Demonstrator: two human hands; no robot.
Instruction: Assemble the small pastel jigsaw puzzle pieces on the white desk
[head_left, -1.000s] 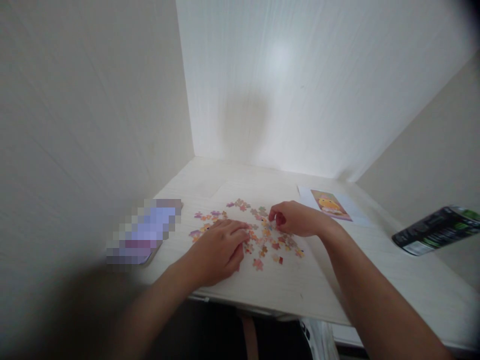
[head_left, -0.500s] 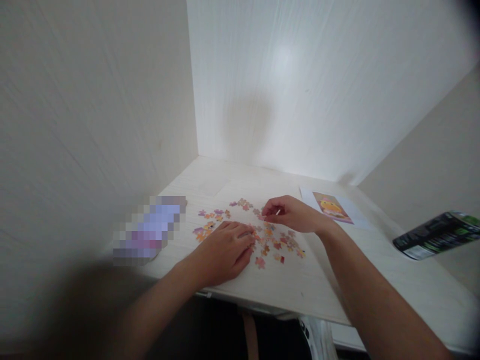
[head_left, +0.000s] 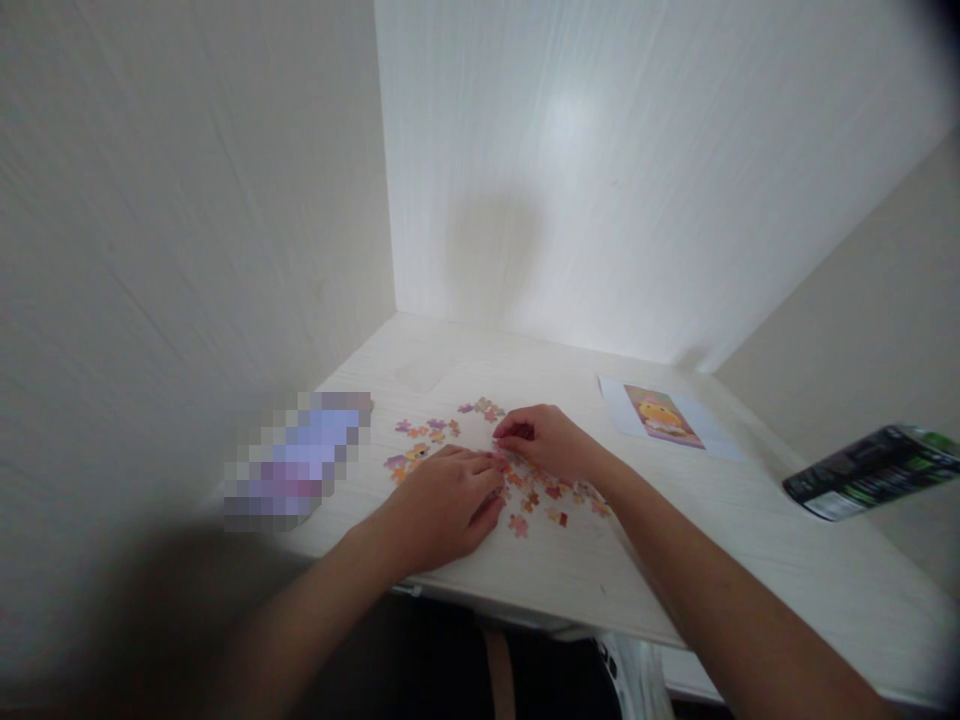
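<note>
From the head view, the work in hand is a jigsaw, and by how things lie it looks to be at an early stage: the puzzle pieces (head_left: 525,480) are scattered loose over the pale counter (head_left: 675,560), and no joined section can be made out, though whatever lies under the hands is hidden. Nearly all the fitting seems left to do. The left hand (head_left: 442,505) lies palm down and flat on the counter at the near left of the scatter, fingers stretched out and gripping nothing, its fingertips (head_left: 491,470) resting on or just at the pieces. The right hand (head_left: 544,440) sits just beyond it, curled with thumb and forefinger drawn together over the pieces near the middle of the spread; whether a piece is pinched between them cannot be told at this size. The pieces are small and flat, in orange, pink, purple and yellowish tones, mostly well apart from one another, with a thinner group toward the far left. A printed picture sheet (head_left: 664,415) lies on the counter to the right, apart from the pieces. A blurred purple object (head_left: 300,460) rests at the left, and a dark green package (head_left: 870,470) at the far right.
</note>
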